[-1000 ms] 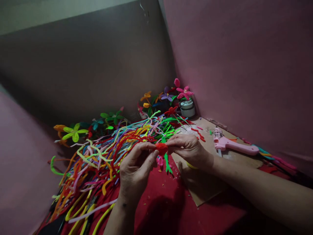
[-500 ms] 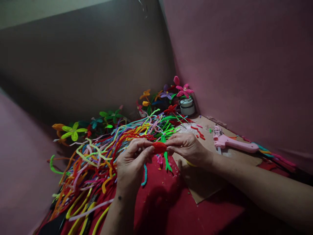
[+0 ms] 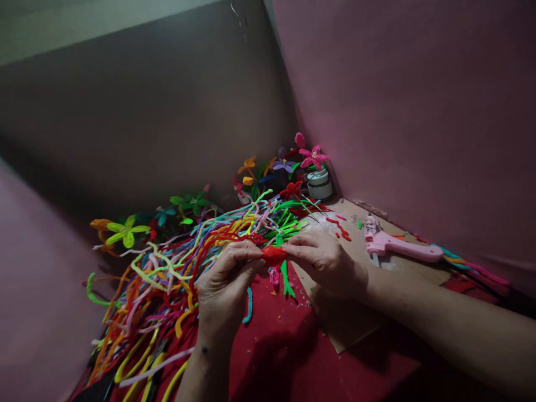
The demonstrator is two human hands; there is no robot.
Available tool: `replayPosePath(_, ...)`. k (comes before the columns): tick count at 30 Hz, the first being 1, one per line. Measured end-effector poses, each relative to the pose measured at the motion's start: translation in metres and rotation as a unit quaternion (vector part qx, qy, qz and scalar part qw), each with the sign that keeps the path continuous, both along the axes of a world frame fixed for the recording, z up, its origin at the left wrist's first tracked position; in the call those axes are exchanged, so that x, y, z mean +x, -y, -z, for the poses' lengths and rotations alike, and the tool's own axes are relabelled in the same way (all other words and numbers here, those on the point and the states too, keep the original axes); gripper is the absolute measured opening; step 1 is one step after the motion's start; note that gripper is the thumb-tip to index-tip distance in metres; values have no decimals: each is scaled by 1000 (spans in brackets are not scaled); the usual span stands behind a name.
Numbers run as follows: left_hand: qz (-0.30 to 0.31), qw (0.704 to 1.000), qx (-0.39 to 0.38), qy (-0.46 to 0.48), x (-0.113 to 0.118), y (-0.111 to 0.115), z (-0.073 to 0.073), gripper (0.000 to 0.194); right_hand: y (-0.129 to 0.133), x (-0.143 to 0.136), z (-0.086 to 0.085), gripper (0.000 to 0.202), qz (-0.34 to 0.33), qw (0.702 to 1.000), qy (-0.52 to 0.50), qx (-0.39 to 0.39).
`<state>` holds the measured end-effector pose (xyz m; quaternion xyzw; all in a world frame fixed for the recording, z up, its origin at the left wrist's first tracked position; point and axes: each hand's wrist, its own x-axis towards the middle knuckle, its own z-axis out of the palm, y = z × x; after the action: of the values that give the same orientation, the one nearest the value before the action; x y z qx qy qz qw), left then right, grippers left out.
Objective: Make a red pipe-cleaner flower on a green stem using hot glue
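Right hand (image 3: pixel 329 259) pinches red piece (image 3: pixel 273 256), cardboard edge (image 3: pixel 335 326) below.

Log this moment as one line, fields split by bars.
left hand: pinching red fuzzy piece | right hand: pinching its other end | nearby: pink glue gun on brown board

A red piece (image 3: pixel 273 256) is pinched at both ends.

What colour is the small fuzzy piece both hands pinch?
The small fuzzy piece is bright red, in the head view.
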<state>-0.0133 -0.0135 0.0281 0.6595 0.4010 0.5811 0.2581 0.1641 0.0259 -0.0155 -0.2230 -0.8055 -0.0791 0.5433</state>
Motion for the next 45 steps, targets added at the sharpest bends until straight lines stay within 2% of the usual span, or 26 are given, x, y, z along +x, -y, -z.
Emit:
replayPosePath(8,6,999,16,-32,-1,7,-7,9,9,2,-8,21,44,998,26,39)
replayPosePath(19,6,990,90,-107,-3,12,-9,18,10,0,-7,21,13,998,-65,10)
replayPosePath(24,4,987,100,-126,-3,14,-13,19,14,1,-10,21,38,998,-40,23)
replayPosePath(27,-8,990,91,-109,-2,15,-12,18,15,1,-10,21,54,998,-22,32)
replayPosePath(32,-32,996,52,-70,1,15,-8,13,16,0,-11,22,50,999,0,2)
replayPosePath(36,-43,999,5,-21,2,10,-5,9,12,-3,-7,21,32,999,-27,-26)
replayPosePath(40,-29,997,-60,48,0,5,-3,9,7,-4,0,26,26,998,-48,-29)
replayPosePath(45,-12,992,-103,68,1,2,-3,7,6,-2,2,25,20,998,17,-62)
